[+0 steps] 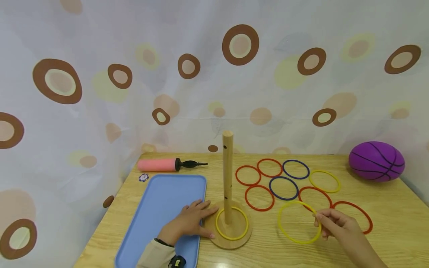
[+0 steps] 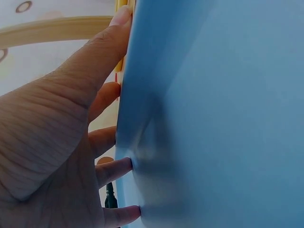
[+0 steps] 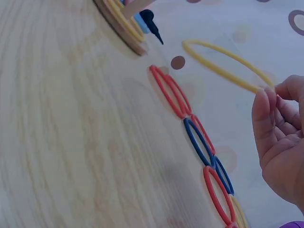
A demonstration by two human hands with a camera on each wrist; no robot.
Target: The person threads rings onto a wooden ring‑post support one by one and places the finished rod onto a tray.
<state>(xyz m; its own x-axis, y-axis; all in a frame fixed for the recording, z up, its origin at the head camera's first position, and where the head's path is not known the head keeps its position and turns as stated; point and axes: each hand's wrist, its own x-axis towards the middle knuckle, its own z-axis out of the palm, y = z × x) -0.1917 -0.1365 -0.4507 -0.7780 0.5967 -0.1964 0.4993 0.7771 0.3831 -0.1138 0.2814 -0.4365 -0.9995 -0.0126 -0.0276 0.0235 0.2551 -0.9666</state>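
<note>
Three yellow rings (image 1: 303,243): one pinched between thumb and fingers of my right grip (image 1: 338,225), one around the post (image 1: 228,167), one on the desk (image 1: 405,234) beside five red rings (image 1: 259,210) and two blue rings (image 1: 284,199). My left grip (image 1: 191,219), fingers spread, touches the round base (image 1: 228,245). The right wrist view alone clearly shows the pinched ring above the desk.

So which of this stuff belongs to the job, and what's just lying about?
In the job, apparently:
Held yellow ring, in the right hand
Wooden stand, left hand at its edge
Second yellow ring, around the post
Five red rings, two blue rings, third yellow ring

Likely just lying about:
Blue tray
Pink pump
Poker chip
Purple ball
</note>
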